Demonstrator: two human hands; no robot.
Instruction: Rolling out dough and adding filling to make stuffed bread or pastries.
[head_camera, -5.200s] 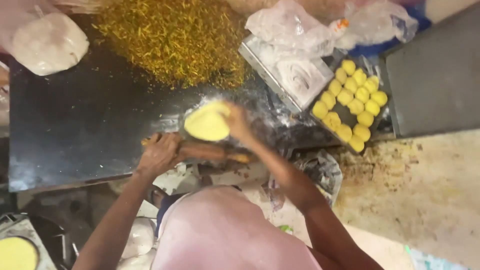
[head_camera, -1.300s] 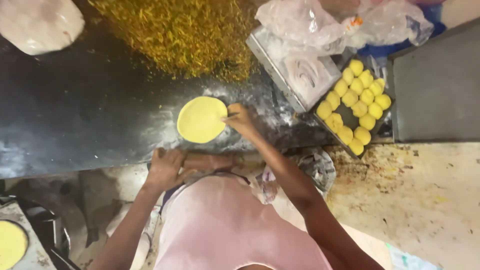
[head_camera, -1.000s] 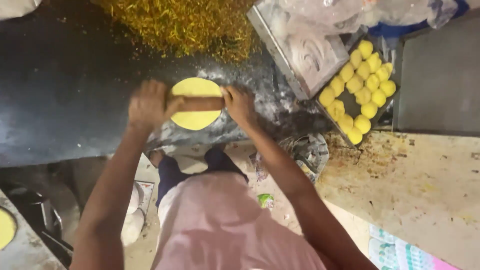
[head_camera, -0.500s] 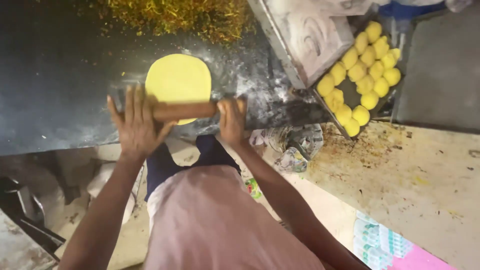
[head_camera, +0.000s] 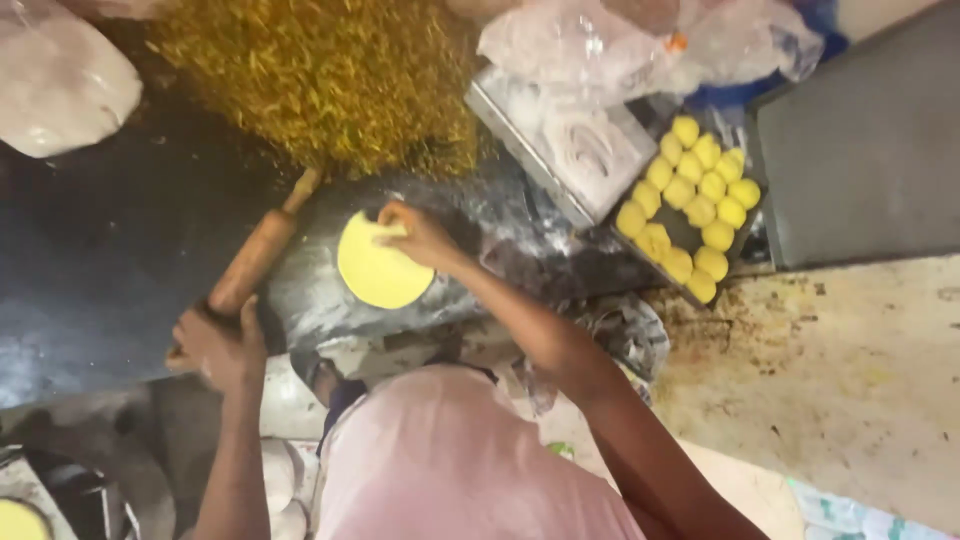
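Note:
A flat round disc of yellow dough (head_camera: 378, 268) lies on the dark, floured counter (head_camera: 120, 250). My right hand (head_camera: 415, 232) rests on the disc's far right edge, fingers pinching it. My left hand (head_camera: 218, 345) grips the near end of a wooden rolling pin (head_camera: 258, 252), which lies at a slant to the left of the dough, its far handle pointing toward a heap of yellow-green shreds (head_camera: 320, 75).
A metal tray (head_camera: 690, 235) holds several yellow dough balls at the right. Beside it is a floured tray (head_camera: 570, 150), with plastic bags (head_camera: 640, 40) behind. A white bag (head_camera: 60, 85) sits far left. A grey slab (head_camera: 865, 150) stands at the right.
Both hands were rolling the pin over the dough. Now the pin is swung aside to the left in my left hand, and my right hand has moved onto the disc's edge.

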